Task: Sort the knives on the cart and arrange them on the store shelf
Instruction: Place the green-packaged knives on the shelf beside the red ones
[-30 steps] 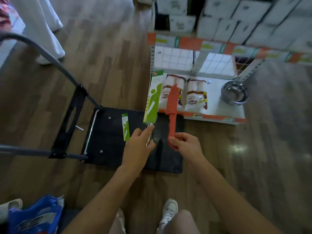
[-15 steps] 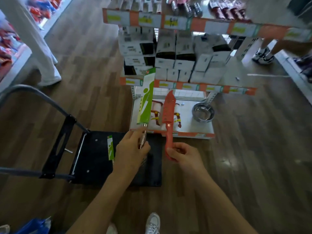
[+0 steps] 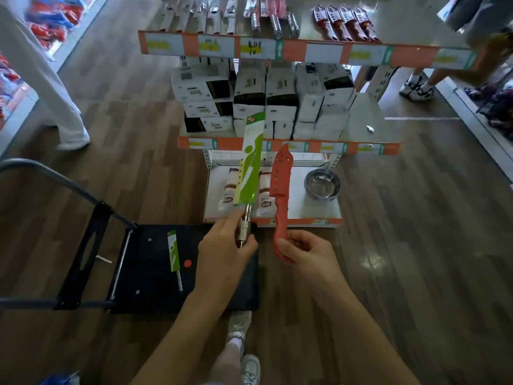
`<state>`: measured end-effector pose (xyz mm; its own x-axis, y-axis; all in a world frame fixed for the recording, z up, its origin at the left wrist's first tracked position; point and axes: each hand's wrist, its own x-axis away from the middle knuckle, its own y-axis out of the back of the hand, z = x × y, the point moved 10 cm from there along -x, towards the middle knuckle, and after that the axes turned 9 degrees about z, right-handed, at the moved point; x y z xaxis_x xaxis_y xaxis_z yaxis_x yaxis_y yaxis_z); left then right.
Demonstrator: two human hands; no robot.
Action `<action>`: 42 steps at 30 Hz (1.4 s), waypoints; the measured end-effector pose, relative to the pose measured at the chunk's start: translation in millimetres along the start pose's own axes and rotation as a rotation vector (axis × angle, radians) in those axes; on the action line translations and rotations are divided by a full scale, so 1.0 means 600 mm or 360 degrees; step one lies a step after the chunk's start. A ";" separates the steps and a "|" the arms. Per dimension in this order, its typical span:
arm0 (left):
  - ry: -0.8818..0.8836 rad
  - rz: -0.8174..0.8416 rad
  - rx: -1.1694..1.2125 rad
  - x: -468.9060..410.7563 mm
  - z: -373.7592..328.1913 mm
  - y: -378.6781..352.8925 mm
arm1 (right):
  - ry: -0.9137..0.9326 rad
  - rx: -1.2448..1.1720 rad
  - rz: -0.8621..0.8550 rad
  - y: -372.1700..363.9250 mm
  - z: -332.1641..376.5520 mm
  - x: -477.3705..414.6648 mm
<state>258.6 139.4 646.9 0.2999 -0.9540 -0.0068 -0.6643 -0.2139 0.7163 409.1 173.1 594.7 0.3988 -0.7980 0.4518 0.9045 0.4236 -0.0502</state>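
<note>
My left hand (image 3: 223,252) grips the metal handle of a knife in a green card sleeve (image 3: 249,165), blade pointing up and away. My right hand (image 3: 304,250) holds a red plastic knife (image 3: 280,187) by its handle, also blade up. A small green-sleeved knife (image 3: 174,255) lies on the black cart deck (image 3: 144,273) below my left arm. Ahead stands the store shelf (image 3: 291,50); its top tier carries red-handled knives (image 3: 344,22) and other hanging packs.
White and black boxes (image 3: 266,101) fill the middle shelf. The bottom shelf (image 3: 302,215) holds packets and a steel bowl (image 3: 322,184). The cart's grey handle (image 3: 50,179) rises at the left. A person's legs (image 3: 55,87) stand at left, another's feet (image 3: 416,87) at right.
I have risen and the view has tilted up, bringing the upper shelves into sight. Both hands have lifted their knives off the cart, blades staying upright.
</note>
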 end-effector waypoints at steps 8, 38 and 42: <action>-0.0076 0.0030 0.0053 -0.090 -0.050 0.011 | 0.0126 -0.0058 -0.0075 0.042 0.086 -0.056; -0.0292 -0.0103 0.0063 -0.451 -0.348 -0.020 | 0.0459 -0.0038 -0.0154 0.317 0.416 -0.258; -0.0267 -0.0137 0.0085 -0.491 -0.382 -0.052 | 0.0419 0.0111 -0.0175 0.384 0.446 -0.297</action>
<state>347.7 475.4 786.6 0.2419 -0.9524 -0.1856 -0.6776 -0.3027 0.6702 506.1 527.8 741.1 0.3328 -0.9206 0.2041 0.9354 0.3497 0.0520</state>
